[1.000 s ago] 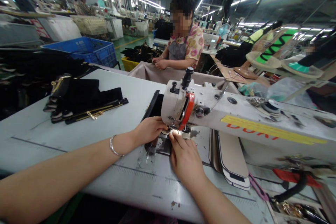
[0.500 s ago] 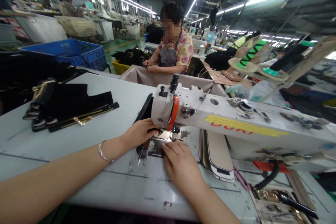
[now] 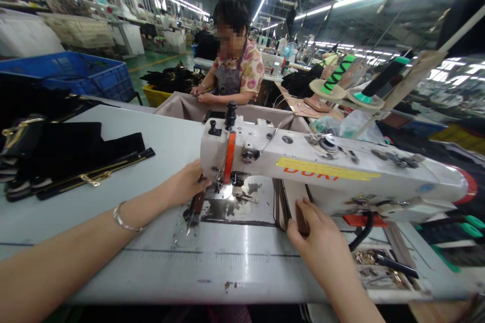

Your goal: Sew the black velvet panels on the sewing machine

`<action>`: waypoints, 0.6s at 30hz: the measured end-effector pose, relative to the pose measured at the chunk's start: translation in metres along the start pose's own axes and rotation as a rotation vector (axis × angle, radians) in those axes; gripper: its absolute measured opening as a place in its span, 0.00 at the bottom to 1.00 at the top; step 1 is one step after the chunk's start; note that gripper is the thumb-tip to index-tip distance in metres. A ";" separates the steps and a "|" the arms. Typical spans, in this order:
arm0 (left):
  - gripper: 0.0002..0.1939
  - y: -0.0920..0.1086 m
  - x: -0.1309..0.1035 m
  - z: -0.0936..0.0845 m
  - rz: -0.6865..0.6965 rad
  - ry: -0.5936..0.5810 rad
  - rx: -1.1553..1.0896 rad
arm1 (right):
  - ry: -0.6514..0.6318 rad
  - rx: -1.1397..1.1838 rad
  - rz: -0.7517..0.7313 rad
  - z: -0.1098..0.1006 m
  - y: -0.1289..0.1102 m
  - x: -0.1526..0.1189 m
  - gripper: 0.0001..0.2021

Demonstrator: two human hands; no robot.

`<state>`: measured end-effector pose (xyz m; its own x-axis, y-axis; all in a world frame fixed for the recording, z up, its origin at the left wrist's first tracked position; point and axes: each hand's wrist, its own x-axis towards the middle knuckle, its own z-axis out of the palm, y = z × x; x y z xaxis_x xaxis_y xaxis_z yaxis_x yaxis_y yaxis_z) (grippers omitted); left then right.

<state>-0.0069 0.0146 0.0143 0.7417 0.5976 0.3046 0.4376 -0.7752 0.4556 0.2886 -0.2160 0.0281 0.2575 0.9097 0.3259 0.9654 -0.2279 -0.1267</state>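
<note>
panels [image 3: 291, 193] lie stacked beneath the sewing machine's arm [image 3: 261, 146], likely for easy reach; the right hand [image 3: 322, 237], half-curled, touches their near end, its grip unclear. the left hand [image 3: 184, 185] bends beside the machine head [image 3: 212, 149], any hold hidden.

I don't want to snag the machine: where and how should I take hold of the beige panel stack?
Probably pinch the near end of the beige panel stack across its long edges, coming from the person's side with the right hand. The panels are flat and elongated; their far end runs under the sewing machine arm, but the near end sticks out.
</note>
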 end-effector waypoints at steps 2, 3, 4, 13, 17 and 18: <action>0.17 0.006 -0.022 -0.001 -0.018 -0.059 0.008 | -0.013 0.040 0.026 -0.005 0.002 0.001 0.21; 0.18 0.010 -0.032 -0.001 -0.023 -0.081 0.012 | -0.025 0.058 0.033 -0.007 0.004 0.001 0.21; 0.18 0.015 -0.040 -0.001 -0.027 -0.093 0.017 | -0.041 0.069 0.033 -0.009 0.006 0.002 0.21; 0.24 0.118 -0.017 0.037 0.298 -0.216 -0.117 | -0.199 -0.007 -0.010 -0.020 0.002 0.009 0.25; 0.36 0.141 0.016 0.074 0.390 -0.253 -0.165 | -0.207 0.007 -0.047 -0.020 0.003 0.011 0.25; 0.37 0.142 0.022 0.081 0.403 -0.262 -0.166 | -0.206 0.013 -0.040 -0.021 0.003 0.011 0.24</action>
<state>0.1125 -0.0990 0.0177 0.9468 0.1699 0.2732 0.0196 -0.8780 0.4783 0.2954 -0.2141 0.0505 0.2042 0.9700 0.1321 0.9737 -0.1873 -0.1297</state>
